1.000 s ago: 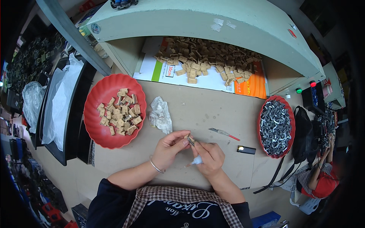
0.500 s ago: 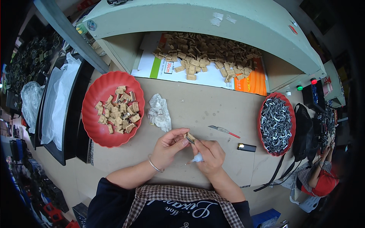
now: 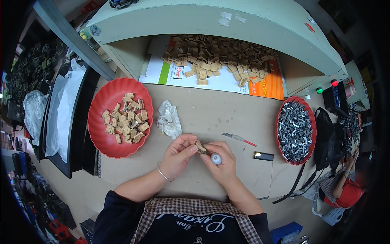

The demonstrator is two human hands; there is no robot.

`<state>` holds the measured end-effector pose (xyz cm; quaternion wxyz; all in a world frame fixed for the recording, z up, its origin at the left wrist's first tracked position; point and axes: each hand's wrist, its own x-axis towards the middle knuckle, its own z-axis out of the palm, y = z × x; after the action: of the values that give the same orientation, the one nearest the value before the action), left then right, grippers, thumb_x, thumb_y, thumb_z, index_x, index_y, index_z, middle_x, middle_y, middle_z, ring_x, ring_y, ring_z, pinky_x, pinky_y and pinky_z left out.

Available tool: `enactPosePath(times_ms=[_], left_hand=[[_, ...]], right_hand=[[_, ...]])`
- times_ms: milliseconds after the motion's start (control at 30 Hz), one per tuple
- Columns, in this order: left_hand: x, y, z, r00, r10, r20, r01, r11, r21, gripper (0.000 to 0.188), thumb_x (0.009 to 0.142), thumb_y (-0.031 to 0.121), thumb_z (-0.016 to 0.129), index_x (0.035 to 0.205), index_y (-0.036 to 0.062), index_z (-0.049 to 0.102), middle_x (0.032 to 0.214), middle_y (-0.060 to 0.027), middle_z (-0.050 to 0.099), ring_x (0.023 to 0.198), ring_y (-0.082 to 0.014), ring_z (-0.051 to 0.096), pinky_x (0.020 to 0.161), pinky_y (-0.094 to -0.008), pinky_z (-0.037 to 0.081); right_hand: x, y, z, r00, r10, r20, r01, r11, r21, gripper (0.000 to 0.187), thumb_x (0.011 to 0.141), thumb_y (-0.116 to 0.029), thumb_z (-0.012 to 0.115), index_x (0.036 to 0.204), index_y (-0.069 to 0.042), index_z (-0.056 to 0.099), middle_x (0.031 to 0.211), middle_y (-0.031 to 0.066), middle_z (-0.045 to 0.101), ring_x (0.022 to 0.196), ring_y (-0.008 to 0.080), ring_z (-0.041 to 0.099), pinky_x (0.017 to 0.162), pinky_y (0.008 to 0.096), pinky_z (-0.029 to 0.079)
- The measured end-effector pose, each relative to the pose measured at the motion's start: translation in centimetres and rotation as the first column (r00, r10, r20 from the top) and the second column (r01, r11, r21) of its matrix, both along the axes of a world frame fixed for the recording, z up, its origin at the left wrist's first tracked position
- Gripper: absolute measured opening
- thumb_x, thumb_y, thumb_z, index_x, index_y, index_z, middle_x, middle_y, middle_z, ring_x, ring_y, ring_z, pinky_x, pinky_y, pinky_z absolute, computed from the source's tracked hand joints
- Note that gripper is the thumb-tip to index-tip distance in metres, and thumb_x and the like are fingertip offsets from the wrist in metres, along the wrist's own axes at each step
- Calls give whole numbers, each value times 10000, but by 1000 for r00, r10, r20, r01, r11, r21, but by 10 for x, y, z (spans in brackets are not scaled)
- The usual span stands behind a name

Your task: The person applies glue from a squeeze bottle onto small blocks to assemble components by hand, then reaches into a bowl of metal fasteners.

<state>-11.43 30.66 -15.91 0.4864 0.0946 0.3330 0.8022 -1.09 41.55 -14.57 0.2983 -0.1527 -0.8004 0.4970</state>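
Observation:
Between the thumb and fingers of my left hand (image 3: 179, 152) is a small tan block with a dark curved edge (image 3: 200, 148), held over the middle of the bench. My right hand (image 3: 221, 162) is closed around a small whitish squeeze bottle (image 3: 216, 158). Its fingertips come up against the right end of the block, and I cannot tell whether they grip it too. A crumpled white cloth (image 3: 169, 119) lies beyond my left hand. To the left, a red scalloped bowl (image 3: 97, 134) holds similar tan blocks, some with metal showing.
A craft knife with a red handle (image 3: 239, 139) and a black lighter-like object (image 3: 263, 156) lie right of my hands. At the right stands a red bowl (image 3: 278, 134) of metal clips. Many tan pieces (image 3: 215, 53) are heaped under the shelf (image 3: 211, 24). A person (image 3: 345, 189) sits at far right.
The squeeze bottle has turned in my right hand, so its rounded end now shows. The tan block has tilted and dropped slightly. Both hands stay close together.

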Motion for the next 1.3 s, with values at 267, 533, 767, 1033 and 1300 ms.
enactPosePath(times_ms=[267,533,767,1033,1300], left_hand=[[0,1,2,995,-100,-25,101,994,45,273,806,60,516,1075,63,470,909,-48,525,890,-135,495,809,-275,378],[-3,1,1,987,-147,57,143,987,71,273,816,81,505,1087,80,474,917,-46,524,896,-137,497,799,-278,378],[-1,4,2,980,-197,38,194,978,71,273,824,89,498,1095,84,467,927,-46,504,871,-133,484,777,-274,372],[-3,0,-1,968,-235,-82,245,960,137,306,822,76,503,1120,79,432,920,-38,494,884,-118,456,781,-265,366],[-3,0,1,981,-189,-38,191,979,71,300,828,76,497,1123,58,444,901,-42,508,873,-122,481,792,-266,380]], right_hand=[[4,7,5,993,117,34,-109,978,-175,185,692,-84,660,826,-30,544,817,68,528,680,151,530,581,240,421],[3,7,3,990,138,11,-132,968,-215,161,704,-80,645,811,-38,532,789,62,518,671,150,514,573,245,411],[7,8,9,987,154,44,-145,977,-154,173,700,-76,648,819,-43,526,780,60,515,668,158,516,573,255,415],[8,5,13,983,171,59,-165,981,-100,164,695,-73,647,794,-51,518,765,55,519,656,156,521,560,252,416],[6,3,11,994,104,47,-99,990,-96,180,679,-72,660,786,-52,518,769,60,526,646,165,529,539,252,417]])
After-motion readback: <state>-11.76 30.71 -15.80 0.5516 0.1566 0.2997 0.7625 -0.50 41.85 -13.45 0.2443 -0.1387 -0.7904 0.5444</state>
